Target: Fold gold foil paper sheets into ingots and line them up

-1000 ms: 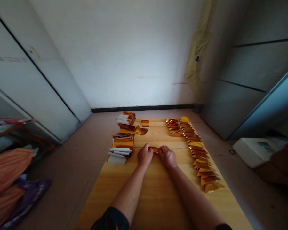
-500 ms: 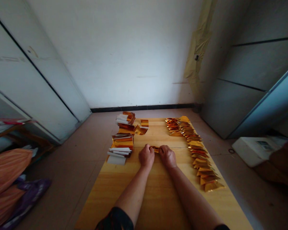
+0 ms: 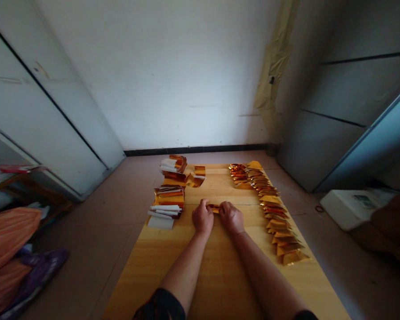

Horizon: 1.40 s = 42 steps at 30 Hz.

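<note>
Over the middle of the wooden table [image 3: 186,275], a piece of gold foil paper [image 3: 214,208] spans the gap between my two hands. My left hand [image 3: 203,218] is closed on its left end, thumb side up. Its right end sits in the curled fingers of my right hand [image 3: 231,217]. Both hands cover most of the piece, so its full shape is hidden. To the left lie stacks of gold foil sheets [image 3: 170,198] with white backs, some curled. Along the right edge runs a long row of folded gold paper pieces [image 3: 275,213], overlapping one another.
Loose curled gold sheets [image 3: 196,180] lie near the table's far edge. A white wall [image 3: 186,89] stands beyond it. Orange and purple bags [image 3: 11,249] are at the left, and a white box [image 3: 348,206] sits on the floor at the right.
The view has shifted very slightly. My right hand has shifted a little on the gold foil paper; both hands still hold it in about the same place.
</note>
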Each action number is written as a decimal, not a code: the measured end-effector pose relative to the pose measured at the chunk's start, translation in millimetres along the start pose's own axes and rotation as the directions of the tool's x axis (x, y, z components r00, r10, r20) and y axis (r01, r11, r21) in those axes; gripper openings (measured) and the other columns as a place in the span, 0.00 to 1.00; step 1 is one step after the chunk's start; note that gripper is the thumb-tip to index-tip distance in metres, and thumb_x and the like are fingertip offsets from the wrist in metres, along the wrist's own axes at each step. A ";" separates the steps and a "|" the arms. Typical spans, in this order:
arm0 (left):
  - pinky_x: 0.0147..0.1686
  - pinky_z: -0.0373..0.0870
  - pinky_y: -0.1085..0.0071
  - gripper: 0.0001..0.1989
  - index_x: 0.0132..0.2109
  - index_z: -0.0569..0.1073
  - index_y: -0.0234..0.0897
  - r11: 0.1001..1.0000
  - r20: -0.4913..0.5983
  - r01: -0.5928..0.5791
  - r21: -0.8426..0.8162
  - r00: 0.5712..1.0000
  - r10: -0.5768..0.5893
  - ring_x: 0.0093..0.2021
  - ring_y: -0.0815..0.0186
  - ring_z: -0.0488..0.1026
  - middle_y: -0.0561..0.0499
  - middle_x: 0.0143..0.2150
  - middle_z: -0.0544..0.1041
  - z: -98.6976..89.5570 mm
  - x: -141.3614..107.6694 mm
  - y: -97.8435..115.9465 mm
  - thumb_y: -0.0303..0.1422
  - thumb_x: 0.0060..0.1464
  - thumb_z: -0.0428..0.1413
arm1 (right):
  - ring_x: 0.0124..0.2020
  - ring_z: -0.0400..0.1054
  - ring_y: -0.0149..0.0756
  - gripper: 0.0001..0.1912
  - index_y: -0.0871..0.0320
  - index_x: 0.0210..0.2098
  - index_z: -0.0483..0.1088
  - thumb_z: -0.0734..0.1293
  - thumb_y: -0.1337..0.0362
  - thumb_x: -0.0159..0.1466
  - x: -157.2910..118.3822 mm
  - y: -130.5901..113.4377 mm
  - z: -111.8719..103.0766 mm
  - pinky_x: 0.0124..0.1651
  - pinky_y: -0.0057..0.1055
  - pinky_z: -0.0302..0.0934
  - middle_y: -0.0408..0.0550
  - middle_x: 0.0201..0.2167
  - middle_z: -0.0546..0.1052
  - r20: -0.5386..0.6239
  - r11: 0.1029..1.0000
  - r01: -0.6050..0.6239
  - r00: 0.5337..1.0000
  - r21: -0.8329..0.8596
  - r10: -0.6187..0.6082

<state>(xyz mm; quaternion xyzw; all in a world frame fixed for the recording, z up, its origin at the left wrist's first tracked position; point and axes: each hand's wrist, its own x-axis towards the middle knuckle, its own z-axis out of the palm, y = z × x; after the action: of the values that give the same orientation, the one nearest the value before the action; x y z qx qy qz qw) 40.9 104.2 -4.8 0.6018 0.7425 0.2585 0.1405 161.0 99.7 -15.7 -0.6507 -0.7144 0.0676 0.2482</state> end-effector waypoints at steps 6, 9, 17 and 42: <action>0.44 0.65 0.71 0.14 0.47 0.70 0.43 0.999 -0.010 -0.025 -0.035 1.000 0.025 0.46 0.65 0.75 0.52 0.45 0.79 4.3 0.3 -3.5 0.26 0.55 0.48 | 0.29 0.65 0.29 0.09 0.56 0.35 0.69 0.58 0.67 0.64 0.5 0.8 1.1 0.29 0.25 0.46 0.45 0.32 0.75 0.023 0.999 -0.029 0.999 -0.038 0.029; 0.45 0.65 0.71 0.13 0.46 0.70 0.43 0.998 -0.003 -0.029 -0.054 1.000 0.029 0.46 0.65 0.74 0.51 0.45 0.79 5.1 0.2 -4.3 0.27 0.56 0.47 | 0.29 0.65 0.29 0.09 0.56 0.35 0.69 0.58 0.66 0.65 1.0 1.2 0.5 0.28 0.25 0.45 0.45 0.33 0.75 0.024 0.999 -0.043 0.999 -0.023 0.044; 0.42 0.64 0.71 0.10 0.44 0.72 0.42 0.998 0.054 -0.063 -0.020 0.996 0.064 0.44 0.64 0.74 0.51 0.43 0.79 -2.4 0.6 0.2 0.31 0.57 0.49 | 0.29 0.66 0.29 0.10 0.56 0.35 0.70 0.57 0.67 0.65 3.2 4.2 -4.5 0.29 0.25 0.45 0.45 0.33 0.75 0.027 0.998 -0.053 0.998 -0.022 0.054; 0.36 0.66 0.74 0.09 0.39 0.75 0.40 0.965 -0.084 -0.002 -0.262 0.996 -0.021 0.36 0.66 0.76 0.51 0.36 0.80 1.7 2.1 -9.8 0.28 0.52 0.52 | 0.37 0.68 0.35 0.22 0.58 0.53 0.64 0.56 0.74 0.61 82.4 78.2 -33.1 0.35 0.28 0.57 0.55 0.48 0.69 -0.068 0.940 -0.321 0.947 -0.113 0.315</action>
<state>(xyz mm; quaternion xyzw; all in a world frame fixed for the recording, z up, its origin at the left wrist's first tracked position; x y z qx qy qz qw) 33.3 105.1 -11.5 0.5627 0.7102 0.3792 0.1877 243.3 182.8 2.2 -0.7729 -0.5967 0.0468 0.2107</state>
